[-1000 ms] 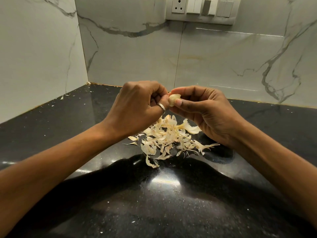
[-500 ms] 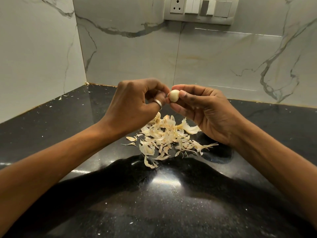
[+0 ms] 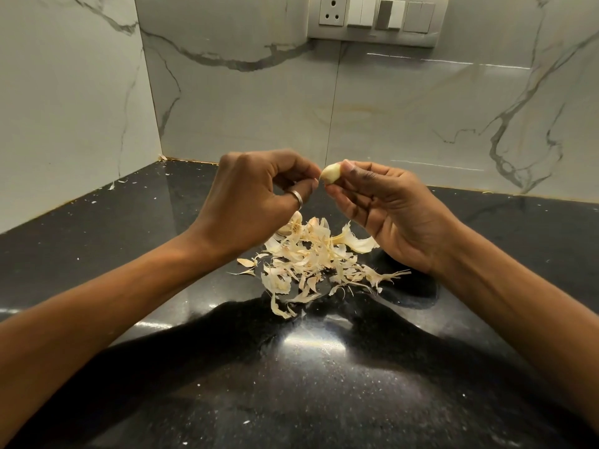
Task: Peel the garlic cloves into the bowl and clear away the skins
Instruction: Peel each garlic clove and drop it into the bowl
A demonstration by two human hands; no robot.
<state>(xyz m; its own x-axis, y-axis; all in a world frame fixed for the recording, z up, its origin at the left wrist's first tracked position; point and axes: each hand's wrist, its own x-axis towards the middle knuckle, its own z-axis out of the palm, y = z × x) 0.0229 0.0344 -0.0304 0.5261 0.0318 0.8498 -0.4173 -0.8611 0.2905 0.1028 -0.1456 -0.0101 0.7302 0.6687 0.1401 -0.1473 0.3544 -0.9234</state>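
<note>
The peeling step is in hand. The right hand [image 3: 389, 215] is pinching 1 garlic clove [image 3: 330, 174] between thumb and fingertips, holding it up above the black countertop [image 3: 291, 384] near the middle of the scene. The left hand [image 3: 256, 196] is curling its fingers just left of the clove's tip. Whether they are nipping a sliver of skin is too fine to tell.

Below the hands, the pile of skins [image 3: 311, 257] is lying on the countertop. What looks like the rest of a garlic bulb [image 3: 291, 226] is sitting at its far left edge, partly under the left hand. No bowl is showing.

The clove is looking mostly bare, so the next move is probably calling for a check for clinging skin, then a carry to the bowl, wherever that is standing. The skins are not yet cleared.
</note>
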